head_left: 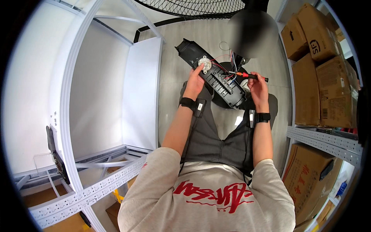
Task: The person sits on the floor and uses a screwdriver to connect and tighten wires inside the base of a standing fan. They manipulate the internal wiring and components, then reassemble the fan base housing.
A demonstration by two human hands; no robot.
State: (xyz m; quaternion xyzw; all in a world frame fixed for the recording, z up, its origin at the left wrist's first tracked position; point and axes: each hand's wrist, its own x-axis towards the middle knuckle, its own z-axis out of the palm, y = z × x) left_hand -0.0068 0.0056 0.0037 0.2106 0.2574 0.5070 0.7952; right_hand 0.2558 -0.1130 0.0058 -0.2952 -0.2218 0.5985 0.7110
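Holding, left hand: left hand [195,82] partly closed around the near edge of the black housing [189,50]; thumb on the pale round disc [205,64], other fingers partly hidden.
Holding, right hand: right hand [259,87] closed around the handle of a red-and-black screwdriver [244,74], its shaft pointing left to the wires [233,61].
Housing: long, black, open side up, set slantwise above the knees, upper end to the left; terminal strip [224,83] on its lower half.
Wires: red, blue and pale, in a loose bunch by the strip; exact contact with the screwdriver tip too small to tell.
Wrists: dark strap with a small device on each.
Clothing: pale T-shirt [162,185] with red lettering; dark grey trousers [208,131].
Right side: brown cartons [305,89] on a metal shelf [324,143].
Left side: white metal rack [141,89].
Far end: black wire mesh [189,8] above grey floor [170,34]; a dark, blurred shape [253,34] beside it.
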